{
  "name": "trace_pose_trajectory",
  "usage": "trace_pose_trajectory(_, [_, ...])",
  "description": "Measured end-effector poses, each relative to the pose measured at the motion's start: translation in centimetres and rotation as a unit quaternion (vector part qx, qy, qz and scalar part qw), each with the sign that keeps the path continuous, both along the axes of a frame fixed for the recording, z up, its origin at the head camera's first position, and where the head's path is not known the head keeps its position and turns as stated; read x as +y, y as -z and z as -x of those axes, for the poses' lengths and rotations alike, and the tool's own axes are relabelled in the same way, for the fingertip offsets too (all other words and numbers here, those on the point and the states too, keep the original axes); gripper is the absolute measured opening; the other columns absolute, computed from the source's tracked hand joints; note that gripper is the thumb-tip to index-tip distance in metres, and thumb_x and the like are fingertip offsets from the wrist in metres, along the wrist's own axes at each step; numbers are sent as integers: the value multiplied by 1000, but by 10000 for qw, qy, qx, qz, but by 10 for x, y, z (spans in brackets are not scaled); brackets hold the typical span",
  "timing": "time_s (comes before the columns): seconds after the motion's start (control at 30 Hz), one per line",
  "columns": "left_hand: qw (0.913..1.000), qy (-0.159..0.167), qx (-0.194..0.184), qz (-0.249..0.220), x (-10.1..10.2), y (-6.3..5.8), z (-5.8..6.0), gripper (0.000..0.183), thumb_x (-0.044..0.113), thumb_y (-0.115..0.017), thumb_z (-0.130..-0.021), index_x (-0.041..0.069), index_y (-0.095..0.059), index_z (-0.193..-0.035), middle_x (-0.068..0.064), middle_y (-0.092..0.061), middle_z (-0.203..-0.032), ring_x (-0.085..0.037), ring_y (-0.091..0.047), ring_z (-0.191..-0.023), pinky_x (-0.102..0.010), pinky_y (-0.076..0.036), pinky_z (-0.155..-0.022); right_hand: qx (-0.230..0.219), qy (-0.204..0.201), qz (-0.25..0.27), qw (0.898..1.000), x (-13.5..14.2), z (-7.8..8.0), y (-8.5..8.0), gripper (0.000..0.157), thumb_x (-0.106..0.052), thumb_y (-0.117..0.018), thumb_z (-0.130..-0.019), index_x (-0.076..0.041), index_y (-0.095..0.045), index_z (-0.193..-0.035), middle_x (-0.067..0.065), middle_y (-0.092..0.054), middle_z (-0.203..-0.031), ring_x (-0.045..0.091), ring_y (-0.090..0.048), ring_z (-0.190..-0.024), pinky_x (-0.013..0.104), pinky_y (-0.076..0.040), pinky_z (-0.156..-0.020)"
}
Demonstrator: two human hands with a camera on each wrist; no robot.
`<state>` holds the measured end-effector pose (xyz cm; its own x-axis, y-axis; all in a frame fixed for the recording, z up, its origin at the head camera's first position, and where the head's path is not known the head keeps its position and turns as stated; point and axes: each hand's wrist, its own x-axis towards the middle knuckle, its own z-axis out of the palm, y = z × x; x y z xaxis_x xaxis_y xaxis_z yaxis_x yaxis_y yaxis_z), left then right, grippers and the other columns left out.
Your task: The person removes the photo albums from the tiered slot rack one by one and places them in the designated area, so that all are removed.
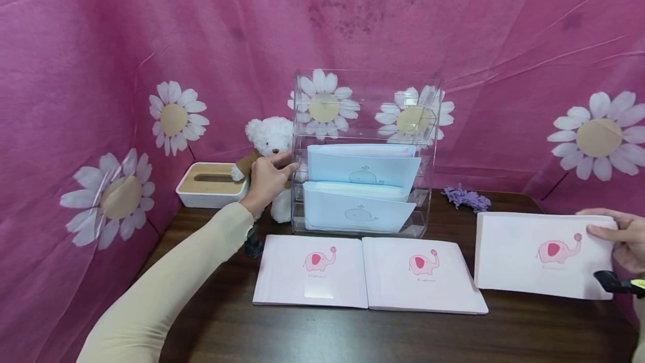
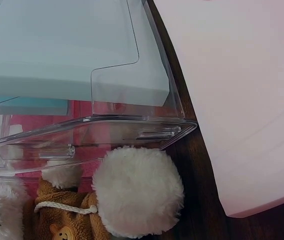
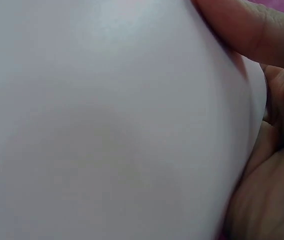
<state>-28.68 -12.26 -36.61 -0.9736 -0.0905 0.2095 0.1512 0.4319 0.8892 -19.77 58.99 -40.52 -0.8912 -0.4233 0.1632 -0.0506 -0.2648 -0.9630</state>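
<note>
My right hand point(image 1: 627, 234) grips the right edge of a pink booklet point(image 1: 534, 256) with an elephant on its cover, the thumb lying on the front. This booklet is held up at the right of the table and fills most of the right wrist view. At the left side of a clear tiered rack point(image 1: 428, 206), my left hand point(image 1: 269, 178) has its fingers against the rack's side. Two blue booklets with whales, an upper one point(image 1: 332, 170) and a lower one point(image 1: 327, 209), lean in the rack. Two more elephant booklets, left point(image 1: 287, 273) and right point(image 1: 393, 279), lie side by side before it.
A white teddy bear point(image 1: 272, 133) in brown clothing sits behind my left hand. Left of it stands a white tissue box point(image 1: 201, 200) with a wooden lid. A purple fuzzy bundle point(image 1: 466, 199) lies right of the rack. Pink floral cloth point(image 1: 227, 27) hangs behind the dark table point(image 1: 302, 335).
</note>
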Motion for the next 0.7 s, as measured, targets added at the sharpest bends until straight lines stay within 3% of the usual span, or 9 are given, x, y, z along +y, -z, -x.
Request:
trace_pose_trajectory(0.43, [9999, 6, 63, 108, -1, 1, 0, 45, 26, -75, -94, 22, -65, -138, -1, -66, -139, -17, -65, -124, -36, -59, -93, -510, -1104, 118, 9925, 7, 1, 9, 65, 19, -16, -102, -8, -64, -136, 16, -76, -117, 30, -75, -101, 42, -61, -78])
trace_pose_trajectory(0.7, [9999, 72, 17, 67, -1, -1, -2, 45, 25, -74, -94, 22, -64, -138, -1, -67, -139, -17, -66, -123, -36, -60, -92, -1109, -567, -743, 9894, 12, -3, 15, 59, 12, -26, -105, -20, -71, -127, 9, -79, -110, 25, -77, -95, 42, -62, -76])
